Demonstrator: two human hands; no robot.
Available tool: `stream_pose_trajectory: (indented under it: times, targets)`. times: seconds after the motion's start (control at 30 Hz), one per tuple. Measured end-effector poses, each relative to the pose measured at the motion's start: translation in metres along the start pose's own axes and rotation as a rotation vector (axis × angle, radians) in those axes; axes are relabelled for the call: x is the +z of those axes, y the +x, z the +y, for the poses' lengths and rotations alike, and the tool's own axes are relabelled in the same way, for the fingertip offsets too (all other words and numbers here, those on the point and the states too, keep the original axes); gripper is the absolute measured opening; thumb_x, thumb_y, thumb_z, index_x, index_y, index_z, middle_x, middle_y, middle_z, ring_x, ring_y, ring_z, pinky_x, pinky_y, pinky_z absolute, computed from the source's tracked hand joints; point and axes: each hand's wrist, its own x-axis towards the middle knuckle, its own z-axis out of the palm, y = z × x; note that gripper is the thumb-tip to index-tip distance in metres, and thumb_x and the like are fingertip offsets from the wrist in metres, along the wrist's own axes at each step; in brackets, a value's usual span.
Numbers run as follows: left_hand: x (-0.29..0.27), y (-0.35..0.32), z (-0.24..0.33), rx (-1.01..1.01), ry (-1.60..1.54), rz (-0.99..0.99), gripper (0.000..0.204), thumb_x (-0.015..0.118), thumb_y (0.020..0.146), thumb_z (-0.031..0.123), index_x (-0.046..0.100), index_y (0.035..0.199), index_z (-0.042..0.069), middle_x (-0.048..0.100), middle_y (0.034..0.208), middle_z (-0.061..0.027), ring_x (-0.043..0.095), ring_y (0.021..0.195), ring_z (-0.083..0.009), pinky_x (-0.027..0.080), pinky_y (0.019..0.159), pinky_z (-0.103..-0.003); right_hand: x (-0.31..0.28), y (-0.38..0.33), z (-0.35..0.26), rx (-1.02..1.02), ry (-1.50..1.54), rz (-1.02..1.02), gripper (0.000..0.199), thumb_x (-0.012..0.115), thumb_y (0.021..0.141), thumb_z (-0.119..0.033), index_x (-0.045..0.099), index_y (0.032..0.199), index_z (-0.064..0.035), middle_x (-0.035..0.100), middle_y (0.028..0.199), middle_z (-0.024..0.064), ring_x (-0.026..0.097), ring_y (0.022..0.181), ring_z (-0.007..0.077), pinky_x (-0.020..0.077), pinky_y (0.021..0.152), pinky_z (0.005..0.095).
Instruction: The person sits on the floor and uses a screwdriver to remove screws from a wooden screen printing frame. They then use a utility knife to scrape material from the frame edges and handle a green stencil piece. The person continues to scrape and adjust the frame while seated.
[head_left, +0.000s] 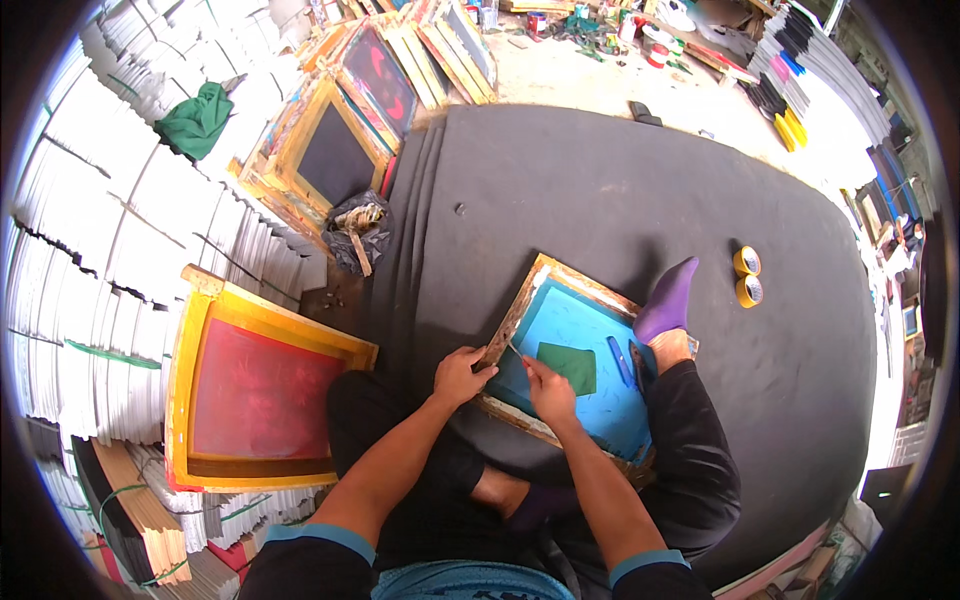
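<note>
The wooden screen frame point(575, 362) with its blue mesh lay on the dark mat point(600, 190) before the sitter; the left hand point(460, 375) gripped its near-left rail while the right hand point(549, 392), fingers closed on a thin tool, apparently worked that mesh edge, needing steady bracing.

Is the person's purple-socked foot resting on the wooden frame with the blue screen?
Yes, the purple-socked foot rests on the far right corner of the wooden frame that both hands work on.
</note>
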Motion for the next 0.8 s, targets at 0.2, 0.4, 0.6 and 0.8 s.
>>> stream_pose_trajectory:
  times: [0.2, 0.4, 0.6, 0.8]
  targets:
    - [-0.002, 0.004, 0.002, 0.012, 0.006, 0.009, 0.058, 0.079, 0.085, 0.04, 0.071, 0.131, 0.006, 0.071, 0.123, -0.0164, 0.069, 0.111, -0.0366, 0.055, 0.095, -0.044, -0.028, 0.015, -0.042, 0.771, 0.701, -0.302, 0.033, 0.052, 0.111, -0.033, 0.068, 0.137, -0.0203, 0.058, 0.077, 0.0006, 0.037, 0.049, 0.009, 0.0296, 0.044, 0.0231]
    - [-0.008, 0.009, 0.013, 0.035, 0.029, 0.031, 0.058, 0.078, 0.085, 0.04, 0.07, 0.133, 0.009, 0.07, 0.121, -0.0163, 0.069, 0.11, -0.0366, 0.054, 0.094, -0.044, -0.023, 0.013, -0.028, 0.376, 0.309, -0.183, 0.034, 0.054, 0.109, -0.033, 0.067, 0.138, -0.0205, 0.069, 0.086, 0.0101, 0.056, 0.058, 0.0226, 0.0445, 0.051, 0.0352]
    - [-0.009, 0.007, 0.014, -0.002, 0.026, 0.013, 0.063, 0.08, 0.085, 0.039, 0.066, 0.139, 0.01, 0.068, 0.118, -0.0161, 0.068, 0.109, -0.0368, 0.054, 0.093, -0.044, -0.026, 0.004, -0.061, 0.059, -0.341, -0.052, 0.036, 0.057, 0.105, -0.032, 0.065, 0.139, -0.0272, 0.074, 0.101, 0.0227, 0.071, 0.091, 0.0462, 0.0562, 0.079, 0.0583]
    - [-0.007, 0.009, 0.013, 0.026, 0.012, 0.006, 0.061, 0.08, 0.086, 0.038, 0.065, 0.139, 0.011, 0.067, 0.121, -0.0156, 0.068, 0.109, -0.0367, 0.055, 0.092, -0.045, -0.019, 0.021, -0.069, 0.029, -0.509, -0.049, 0.036, 0.056, 0.104, -0.03, 0.064, 0.14, -0.0275, 0.074, 0.097, 0.0234, 0.072, 0.087, 0.047, 0.0577, 0.078, 0.0574]
